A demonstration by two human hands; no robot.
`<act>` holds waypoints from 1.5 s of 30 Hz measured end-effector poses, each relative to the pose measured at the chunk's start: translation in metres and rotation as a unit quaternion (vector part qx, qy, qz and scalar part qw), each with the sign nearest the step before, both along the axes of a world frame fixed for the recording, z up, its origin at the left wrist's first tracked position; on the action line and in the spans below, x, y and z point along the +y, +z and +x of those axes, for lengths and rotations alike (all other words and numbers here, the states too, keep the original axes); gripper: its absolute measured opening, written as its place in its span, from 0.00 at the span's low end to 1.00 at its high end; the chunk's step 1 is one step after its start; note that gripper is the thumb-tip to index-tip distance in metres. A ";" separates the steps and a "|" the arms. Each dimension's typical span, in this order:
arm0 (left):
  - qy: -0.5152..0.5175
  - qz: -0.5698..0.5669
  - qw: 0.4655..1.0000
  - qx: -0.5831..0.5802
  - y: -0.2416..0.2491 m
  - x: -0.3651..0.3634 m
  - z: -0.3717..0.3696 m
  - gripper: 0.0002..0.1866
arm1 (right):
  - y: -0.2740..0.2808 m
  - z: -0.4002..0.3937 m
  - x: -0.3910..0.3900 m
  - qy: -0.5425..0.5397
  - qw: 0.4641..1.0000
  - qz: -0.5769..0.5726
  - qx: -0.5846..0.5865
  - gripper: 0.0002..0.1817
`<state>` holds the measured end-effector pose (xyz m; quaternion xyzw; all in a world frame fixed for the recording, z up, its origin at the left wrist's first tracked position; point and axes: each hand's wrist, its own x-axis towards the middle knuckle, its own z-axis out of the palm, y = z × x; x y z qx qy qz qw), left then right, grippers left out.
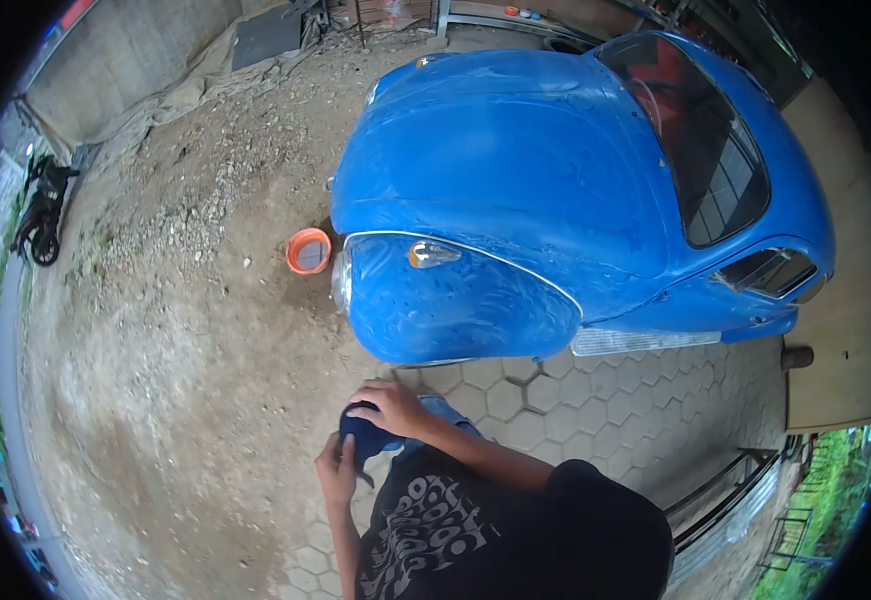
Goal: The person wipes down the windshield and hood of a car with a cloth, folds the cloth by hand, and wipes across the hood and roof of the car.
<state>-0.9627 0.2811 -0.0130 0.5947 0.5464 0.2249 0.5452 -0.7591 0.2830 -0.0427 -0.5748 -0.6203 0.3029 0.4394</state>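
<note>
Both my hands hold a dark navy cloth (364, 438) in front of my body, low in the view. My left hand (336, 470) grips its left edge with bent fingers. On the cloth's upper right side, my right hand (394, 408) has its fingers closed over the fabric. Beyond my hands stands a blue car (496, 160), its rounded front fender (456, 310) nearest to them and marked with whitish smears. Neither hand touches the car. An orange bucket (293, 262) with liquid in it sits on the ground by the headlight.
Dirt and gravel ground (186, 380) lies to the left, hexagonal paving (606, 400) to the right below the car. A motorcycle (46, 210) is parked at the far left. A metal frame (726, 500) stands at the lower right, and a wall (116, 70) runs behind.
</note>
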 end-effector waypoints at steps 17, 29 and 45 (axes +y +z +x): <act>0.128 0.008 0.991 0.029 -0.009 0.279 -0.089 0.14 | -0.002 -0.078 0.305 0.108 0.989 -0.085 0.045 0.17; -0.016 0.095 0.989 -0.110 -0.023 0.657 -0.226 0.11 | 0.002 -0.205 0.617 0.078 0.967 -0.131 0.206 0.12; -0.047 0.185 0.981 -0.036 -0.025 0.996 -0.256 0.07 | -0.002 -0.237 0.968 0.121 0.988 -0.066 0.072 0.09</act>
